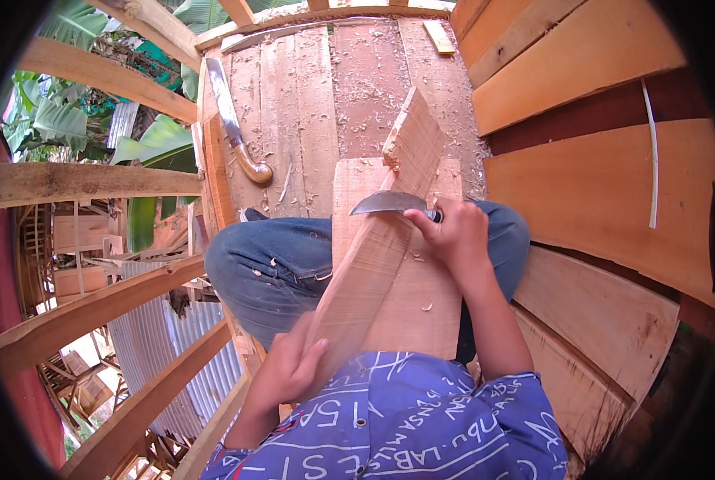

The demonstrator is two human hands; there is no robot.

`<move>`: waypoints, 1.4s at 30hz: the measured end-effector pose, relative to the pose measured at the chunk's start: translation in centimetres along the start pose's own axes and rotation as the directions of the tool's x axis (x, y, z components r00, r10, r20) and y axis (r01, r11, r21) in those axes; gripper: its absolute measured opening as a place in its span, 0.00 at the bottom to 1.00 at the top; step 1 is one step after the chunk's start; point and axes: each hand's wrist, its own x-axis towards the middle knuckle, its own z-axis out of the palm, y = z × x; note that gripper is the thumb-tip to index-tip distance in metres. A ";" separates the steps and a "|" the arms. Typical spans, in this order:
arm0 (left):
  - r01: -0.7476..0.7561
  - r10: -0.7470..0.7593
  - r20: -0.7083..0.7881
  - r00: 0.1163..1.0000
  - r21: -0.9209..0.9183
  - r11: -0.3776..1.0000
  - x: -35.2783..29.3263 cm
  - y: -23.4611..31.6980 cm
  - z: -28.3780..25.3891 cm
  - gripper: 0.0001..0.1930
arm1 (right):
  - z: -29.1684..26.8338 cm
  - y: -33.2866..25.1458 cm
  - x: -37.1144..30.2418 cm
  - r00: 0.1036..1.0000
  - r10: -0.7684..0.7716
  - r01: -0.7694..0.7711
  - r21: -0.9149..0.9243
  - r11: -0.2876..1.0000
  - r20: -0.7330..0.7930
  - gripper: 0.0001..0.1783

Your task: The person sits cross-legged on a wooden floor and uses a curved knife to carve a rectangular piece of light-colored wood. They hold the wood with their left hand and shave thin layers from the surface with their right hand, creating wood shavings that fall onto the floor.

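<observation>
Knife (389,202): dull, dark grey metal blade. Plank (377,252): bare matt wood, grain visible, rough at its notch. Board (421,312): bare, flat, matt wood. Machete (224,102), near the floor's left edge: shiny metal blade; glossy brown handle (253,166), apparently wood. Floor (309,104): matt wooden planks, strewn with curled wood shavings (373,104). Jeans (265,256): matt woven cloth, dusty. Shirt (397,424): printed cloth. Wall (597,88): smooth wood, faint sheen. Sheet (141,336): corrugated metal.

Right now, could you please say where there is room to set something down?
The shaving-strewn floorboards between machete and long plank have room, also those beyond it. The lap is crowded with wide board, plank, curved knife, left hand and right hand.
</observation>
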 end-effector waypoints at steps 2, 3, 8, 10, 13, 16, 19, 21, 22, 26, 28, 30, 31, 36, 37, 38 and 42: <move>-0.010 0.010 -0.016 1.000 0.011 1.000 -0.1 0.3 0.2 0.18 | 0.4 1.8 2.6 0.994 0.074 -0.077 -0.034 0.996 -0.079 0.44; -0.018 0.018 -0.016 1.000 0.018 1.000 0.0 0.4 0.2 0.18 | 0.5 2.3 2.6 0.993 0.076 -0.080 -0.039 0.996 -0.093 0.44; -0.037 0.037 -0.006 0.999 -0.010 0.999 0.2 -0.1 0.0 0.18 | -0.3 1.1 1.5 0.989 0.139 -0.138 0.032 0.990 -0.047 0.41; -0.027 0.027 -0.013 1.000 -0.011 1.000 0.2 -0.2 0.0 0.18 | -1.3 0.0 0.7 0.984 0.170 -0.175 0.111 0.978 0.054 0.36; -0.041 0.041 -0.014 0.999 -0.021 0.999 0.4 -0.9 -0.3 0.18 | -2.7 0.0 -0.6 0.966 0.064 -0.167 0.423 0.891 0.249 0.23; -0.059 0.059 -0.021 0.998 -0.007 0.998 0.4 -1.4 -0.4 0.19 | -4.3 1.1 -1.4 0.786 -0.132 -0.495 0.742 0.452 0.605 0.17; -0.067 0.067 -0.017 0.998 0.003 0.998 0.6 -1.5 -0.4 0.19 | -4.9 1.6 -2.0 0.710 -0.224 -0.573 0.732 0.369 0.668 0.18; -0.068 0.068 -0.014 0.998 0.017 0.998 0.6 -1.4 -0.5 0.20 | -4.0 2.4 -2.2 0.743 -0.169 -0.552 0.735 0.393 0.648 0.17; -0.069 0.069 -0.013 0.998 0.023 0.997 0.5 -1.4 -0.5 0.20 | -3.6 3.3 -1.8 0.790 -0.095 -0.526 0.750 0.401 0.606 0.17; -0.099 0.099 -0.006 0.995 0.025 0.995 0.5 -1.9 -0.4 0.21 | -3.1 4.7 -1.5 0.855 -0.083 -0.447 0.807 0.386 0.513 0.15; -0.106 0.107 -0.016 0.994 0.030 0.994 0.7 -2.3 -0.4 0.21 | -3.1 4.1 -2.0 0.834 -0.069 -0.485 0.787 0.381 0.547 0.14; -0.099 0.099 -0.014 0.995 0.011 0.995 0.5 -2.4 -0.5 0.22 | -2.5 4.8 -2.1 0.892 -0.042 -0.394 0.822 0.411 0.449 0.15; -0.095 0.095 -0.012 0.995 0.003 0.995 0.5 -2.4 -0.5 0.22 | -2.3 5.0 -2.1 0.917 -0.029 -0.349 0.834 0.427 0.398 0.15; -0.117 0.117 -0.020 0.993 0.016 0.993 0.8 -2.1 -0.4 0.22 | -1.7 4.7 -3.8 0.988 0.047 -0.146 0.782 0.606 0.149 0.19; -0.136 0.136 -0.027 0.990 0.025 0.990 0.8 -2.1 -0.3 0.22 | -1.5 4.3 -3.9 0.992 0.064 -0.125 0.758 0.640 0.110 0.20; -0.120 0.120 -0.029 0.992 0.000 0.993 0.8 -2.3 -0.2 0.21 | -1.5 4.0 -4.1 0.994 0.084 -0.107 0.724 0.682 0.068 0.21; -0.112 0.110 -0.026 0.994 -0.068 0.991 0.6 -2.2 -0.5 0.20 | -2.9 3.1 -3.6 0.997 0.044 -0.079 0.706 0.704 0.068 0.23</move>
